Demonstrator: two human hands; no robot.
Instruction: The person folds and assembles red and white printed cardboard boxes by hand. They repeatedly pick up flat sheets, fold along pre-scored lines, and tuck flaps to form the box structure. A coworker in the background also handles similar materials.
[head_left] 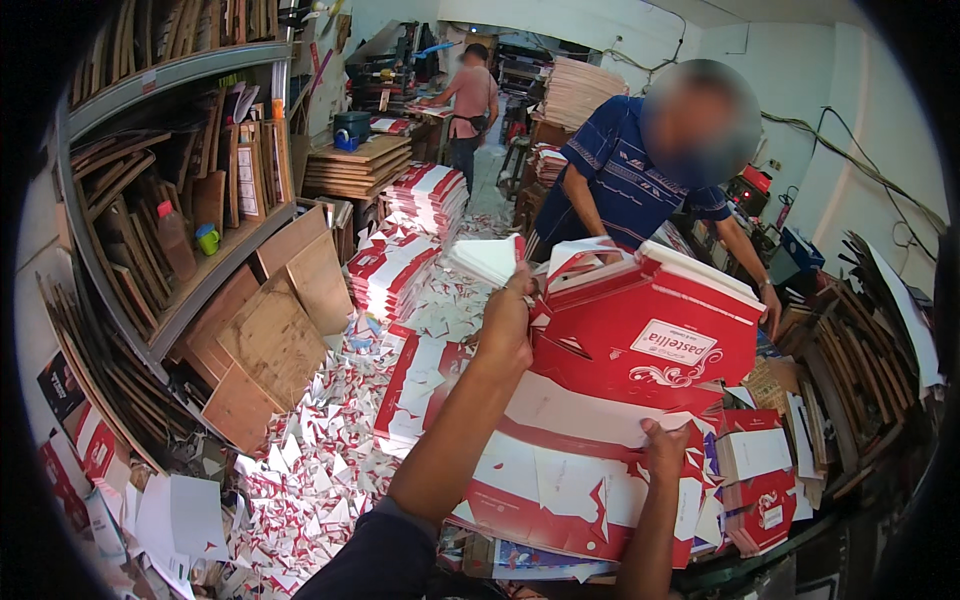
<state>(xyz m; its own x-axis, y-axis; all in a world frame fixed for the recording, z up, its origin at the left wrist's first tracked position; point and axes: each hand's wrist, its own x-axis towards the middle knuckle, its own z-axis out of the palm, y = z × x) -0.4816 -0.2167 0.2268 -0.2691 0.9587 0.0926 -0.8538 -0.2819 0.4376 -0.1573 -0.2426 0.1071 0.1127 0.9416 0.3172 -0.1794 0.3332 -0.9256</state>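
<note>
A thick stack of red and white printed cardboard sheets point(650, 335) is tilted up in front of me, its cut edges showing at the top. My left hand point(508, 315) is closed at the stack's left side, on a wad of white cardboard offcuts point(485, 262) that juts out there. Part of its grip is hidden. Lower down, my right hand point(665, 448) grips the stack's near edge, thumb on top. Beneath lie more printed cardboard sheets point(540, 480), with torn white and red bits on them.
Cardboard scraps point(310, 490) cover the floor at left. Piles of printed sheets point(395, 270) stand behind them. Wooden boards point(270, 340) lean against a metal shelf point(180, 85). A co-worker in a blue shirt point(625, 150) stands across from me; another person point(472, 100) works farther back.
</note>
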